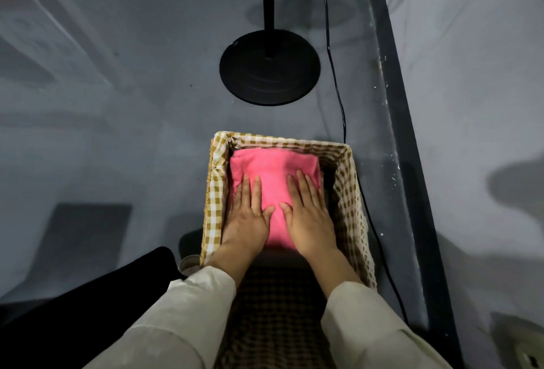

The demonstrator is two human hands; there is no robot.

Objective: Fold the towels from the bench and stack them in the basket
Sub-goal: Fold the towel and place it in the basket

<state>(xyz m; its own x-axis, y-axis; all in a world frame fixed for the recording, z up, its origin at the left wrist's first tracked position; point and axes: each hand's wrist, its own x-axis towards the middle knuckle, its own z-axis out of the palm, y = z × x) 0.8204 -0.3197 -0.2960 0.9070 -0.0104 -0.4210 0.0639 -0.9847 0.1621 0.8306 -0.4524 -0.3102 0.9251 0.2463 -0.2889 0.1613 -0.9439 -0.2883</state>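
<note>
Head view: a folded pink towel lay in the basket, pressed flat under both hands.
The left hand and right hand rested side by side on the towel, slightly apart, fingers straight and gripping nothing. This looked like the stacking step, settling the towel in place. The next move would likely call for lifting both hands out past the basket's rim and fetching another towel from the worktop, which was out of view. A round stand base and a cable sat on the floor beyond the basket, not in the way.

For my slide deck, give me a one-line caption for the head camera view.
Left hand and right hand press flat on a folded pink towel inside the gingham-lined basket.
</note>
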